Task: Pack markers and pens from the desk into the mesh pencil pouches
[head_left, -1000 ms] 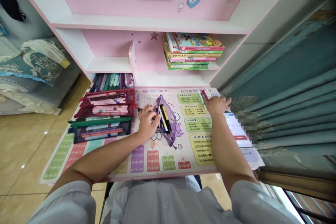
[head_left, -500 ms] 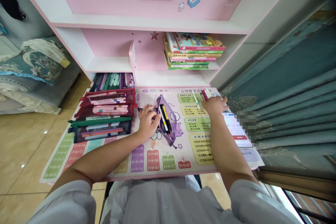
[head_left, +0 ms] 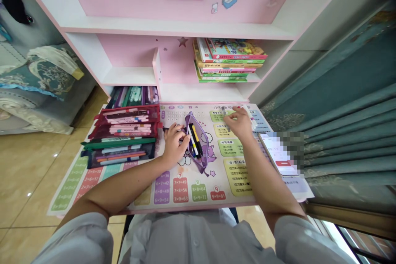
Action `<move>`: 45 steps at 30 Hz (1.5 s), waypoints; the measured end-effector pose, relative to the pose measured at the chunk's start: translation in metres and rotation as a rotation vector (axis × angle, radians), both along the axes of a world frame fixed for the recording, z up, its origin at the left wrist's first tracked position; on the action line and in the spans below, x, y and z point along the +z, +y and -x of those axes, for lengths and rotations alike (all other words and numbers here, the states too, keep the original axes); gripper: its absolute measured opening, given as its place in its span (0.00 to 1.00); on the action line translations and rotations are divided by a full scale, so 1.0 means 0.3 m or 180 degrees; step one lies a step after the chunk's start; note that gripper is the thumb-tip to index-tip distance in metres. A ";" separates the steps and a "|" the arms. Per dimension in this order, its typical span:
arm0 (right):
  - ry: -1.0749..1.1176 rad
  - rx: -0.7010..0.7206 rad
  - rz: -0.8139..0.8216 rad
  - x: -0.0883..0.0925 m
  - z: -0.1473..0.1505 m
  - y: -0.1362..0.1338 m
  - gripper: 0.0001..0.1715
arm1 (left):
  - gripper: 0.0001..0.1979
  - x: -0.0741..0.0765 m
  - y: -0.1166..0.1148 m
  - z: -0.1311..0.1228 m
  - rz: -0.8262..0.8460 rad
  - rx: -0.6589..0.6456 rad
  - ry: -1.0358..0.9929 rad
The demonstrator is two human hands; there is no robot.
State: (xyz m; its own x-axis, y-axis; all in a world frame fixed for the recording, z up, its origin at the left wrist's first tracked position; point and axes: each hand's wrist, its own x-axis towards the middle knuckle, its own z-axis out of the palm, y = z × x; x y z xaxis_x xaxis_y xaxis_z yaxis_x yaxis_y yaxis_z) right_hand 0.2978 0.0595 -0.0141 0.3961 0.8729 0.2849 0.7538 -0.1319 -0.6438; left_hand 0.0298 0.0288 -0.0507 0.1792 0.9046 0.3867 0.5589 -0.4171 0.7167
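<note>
A purple mesh pencil case (head_left: 204,164) lies unzipped on the printed desk mat, with several pens and markers (head_left: 195,142) in black, white and yellow inside. At its left edge, my left hand (head_left: 175,144) has curled fingers and thumb closed on the rim. Farther right, my right hand (head_left: 239,123) pinches a pale pen (head_left: 223,110), which is smeared by motion and partly covered by the fingers. Behind that hand, a small whitish item (head_left: 253,121) shows only in part.
Mesh pouches (head_left: 130,126) full of pens stack along the desk's left side. A phone (head_left: 274,152) rests near the right edge. Several books (head_left: 230,64) are piled on the pink shelf behind. A curtain (head_left: 349,123) hangs at the right.
My right hand has moved left from the pink-and-white item to the pale pen, and its fingers have closed into a pinch. My left hand and the pencil case stay put.
</note>
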 end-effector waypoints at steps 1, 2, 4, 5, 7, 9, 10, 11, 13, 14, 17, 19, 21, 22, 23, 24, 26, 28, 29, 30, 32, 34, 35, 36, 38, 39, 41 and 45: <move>0.0132 0.0198 -0.0068 0.015 0.033 -0.015 0.09 | 0.12 -0.001 0.000 0.000 -0.0004 0.0003 -0.0001; 0.0251 0.0397 -0.0116 0.029 0.064 -0.033 0.09 | 0.12 -0.002 0.001 0.000 -0.0002 0.0001 0.0002; 0.0421 0.0784 -0.0123 0.053 0.121 -0.071 0.08 | 0.12 -0.003 0.001 0.000 0.0005 -0.0012 0.0015; 0.0469 0.0953 -0.0084 0.063 0.146 -0.089 0.08 | 0.12 -0.003 0.001 0.000 0.0004 -0.0016 0.0021; 0.0477 0.1223 0.0042 0.076 0.187 -0.119 0.08 | 0.11 -0.002 0.001 -0.001 -0.0014 -0.0016 0.0025; 0.0401 0.1422 0.0168 0.077 0.219 -0.136 0.08 | 0.11 -0.001 0.001 -0.002 -0.0046 -0.0006 0.0012; 0.0342 0.1514 0.0214 0.074 0.231 -0.139 0.08 | 0.11 -0.001 0.001 -0.003 -0.0062 0.0003 0.0002; 0.0279 0.1593 0.0253 0.067 0.243 -0.141 0.09 | 0.11 -0.001 0.001 -0.003 -0.0074 0.0012 -0.0004; 0.0155 0.1660 0.0308 0.047 0.263 -0.140 0.09 | 0.11 0.000 0.000 -0.005 -0.0086 0.0030 -0.0005; 0.0097 0.1653 0.0322 0.035 0.272 -0.139 0.09 | 0.11 -0.001 0.000 -0.006 -0.0086 0.0038 -0.0001; -0.0002 0.1624 0.0348 -0.001 0.294 -0.136 0.08 | 0.11 -0.001 -0.002 -0.008 -0.0096 0.0058 0.0006; 0.0009 0.1648 0.0357 -0.019 0.304 -0.134 0.08 | 0.11 0.000 -0.002 -0.007 -0.0091 0.0052 0.0009; 0.0068 0.1651 0.0345 -0.029 0.308 -0.132 0.09 | 0.11 0.002 -0.001 -0.006 -0.0056 0.0037 0.0025; 0.0103 0.1647 0.0336 -0.032 0.309 -0.131 0.09 | 0.11 0.003 -0.001 -0.006 -0.0037 0.0034 0.0035; 0.0134 0.1644 0.0331 -0.033 0.309 -0.130 0.09 | 0.11 0.004 -0.001 -0.006 -0.0023 0.0034 0.0043; 0.0154 0.1638 0.0330 -0.033 0.310 -0.128 0.09 | 0.11 0.004 -0.001 -0.006 -0.0018 0.0034 0.0046; 0.0139 0.1613 0.0347 -0.035 0.311 -0.126 0.09 | 0.11 0.004 -0.001 -0.006 -0.0026 0.0026 0.0038; 0.0056 0.1567 0.0418 -0.038 0.314 -0.125 0.08 | 0.11 0.004 0.000 -0.006 -0.0027 0.0020 0.0027; 0.0006 0.1539 0.0473 -0.040 0.316 -0.125 0.08 | 0.11 0.004 0.000 -0.006 -0.0024 0.0023 0.0023; -0.0041 0.1508 0.0537 -0.042 0.319 -0.126 0.08 | 0.11 0.005 0.000 -0.006 -0.0017 0.0027 0.0025; -0.0106 0.1442 0.0642 -0.045 0.323 -0.128 0.08 | 0.11 0.008 -0.001 -0.006 -0.0002 0.0025 0.0043; -0.0124 0.1434 0.0634 -0.044 0.324 -0.129 0.10 | 0.11 0.011 -0.001 -0.005 0.0012 0.0019 0.0061; -0.0114 0.1462 0.0566 -0.042 0.320 -0.127 0.12 | 0.11 0.012 -0.001 -0.004 0.0020 0.0016 0.0066; -0.0094 0.1480 0.0456 -0.039 0.314 -0.124 0.14 | 0.11 0.012 -0.001 -0.003 0.0023 0.0011 0.0063; -0.0058 0.1377 0.0170 -0.037 0.289 -0.108 0.18 | 0.12 0.011 -0.001 -0.002 0.0023 -0.0005 0.0049; -0.0069 0.1230 0.0028 -0.039 0.272 -0.095 0.18 | 0.12 0.010 0.000 -0.002 0.0025 -0.0017 0.0044; -0.0210 0.0790 -0.0136 -0.052 0.229 -0.060 0.17 | 0.12 0.006 0.001 -0.001 0.0042 -0.0040 0.0041; -0.0744 -0.0006 0.0313 -0.108 0.152 0.017 0.12 | 0.12 0.002 0.002 -0.002 0.0078 -0.0061 0.0034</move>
